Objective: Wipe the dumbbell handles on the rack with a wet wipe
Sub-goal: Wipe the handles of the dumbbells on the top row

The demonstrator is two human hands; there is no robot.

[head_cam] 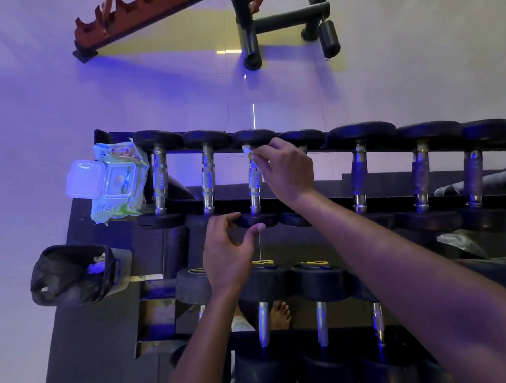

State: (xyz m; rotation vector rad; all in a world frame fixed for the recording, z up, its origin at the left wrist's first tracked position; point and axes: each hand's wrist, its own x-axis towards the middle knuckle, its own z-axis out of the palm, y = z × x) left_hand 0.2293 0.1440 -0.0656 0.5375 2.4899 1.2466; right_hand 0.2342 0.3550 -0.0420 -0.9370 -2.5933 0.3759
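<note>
The right hand (286, 171) pinches a wipe (247, 151) at the far end of the third dumbbell handle (255, 185) while the left hand (227, 252) grips its near head; next comes a stroke toward the near end.

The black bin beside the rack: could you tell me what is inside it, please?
The black bin is lined with a dark bag, and a crumpled pale wipe lies near its right rim. Anything deeper is hidden in the bag's dark folds.

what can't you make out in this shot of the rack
Head view only:
- wet wipe: mostly hidden inside the right hand.
- Third dumbbell: near end covered by the left hand.
- Bin contents: too dark.
- Wipe pack print: too small.
- Rightmost dumbbells: cut off by the frame edge.
</note>
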